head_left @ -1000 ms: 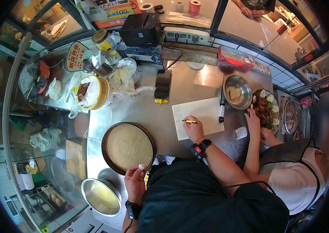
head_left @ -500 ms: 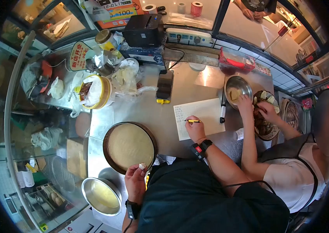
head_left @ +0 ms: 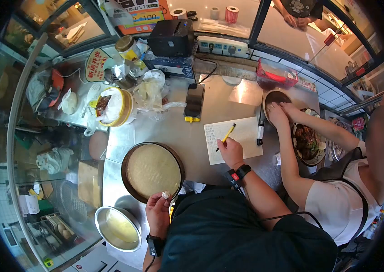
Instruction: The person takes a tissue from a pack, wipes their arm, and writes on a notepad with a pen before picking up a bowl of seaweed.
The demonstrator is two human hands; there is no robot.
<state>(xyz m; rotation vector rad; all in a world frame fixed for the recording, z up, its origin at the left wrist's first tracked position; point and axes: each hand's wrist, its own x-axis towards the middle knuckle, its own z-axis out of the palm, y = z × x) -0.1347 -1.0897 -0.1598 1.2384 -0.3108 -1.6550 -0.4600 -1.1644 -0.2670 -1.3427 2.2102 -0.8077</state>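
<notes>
My right hand [head_left: 231, 152] is closed around a yellow pen [head_left: 228, 132], which slants up and to the right. The hand rests on a sheet of grid paper [head_left: 249, 140] with a few short lines of handwriting at its upper left. Pinched in the fingers of my left hand [head_left: 157, 214] is a small whitish piece [head_left: 166, 195], too small to name. Just beyond that hand is a round dark-rimmed pan [head_left: 181, 177] filled with a flat, pale layer. A metal bowl [head_left: 136, 245] with pale yellow contents stands left of my left hand.
At right, a co-worker's hands [head_left: 277, 111] reach into a metal bowl, beside a plate of dark food [head_left: 305, 138]. A black marker [head_left: 260, 131] lies by the paper. Farther back are a phone [head_left: 194, 101], a yellow-rimmed tub [head_left: 129, 108] and a black printer [head_left: 171, 38].
The pen has swung from nearly level to a steep slant in my right hand. The co-worker's right hand has moved from the plate to the bowl. My left hand stays put.
</notes>
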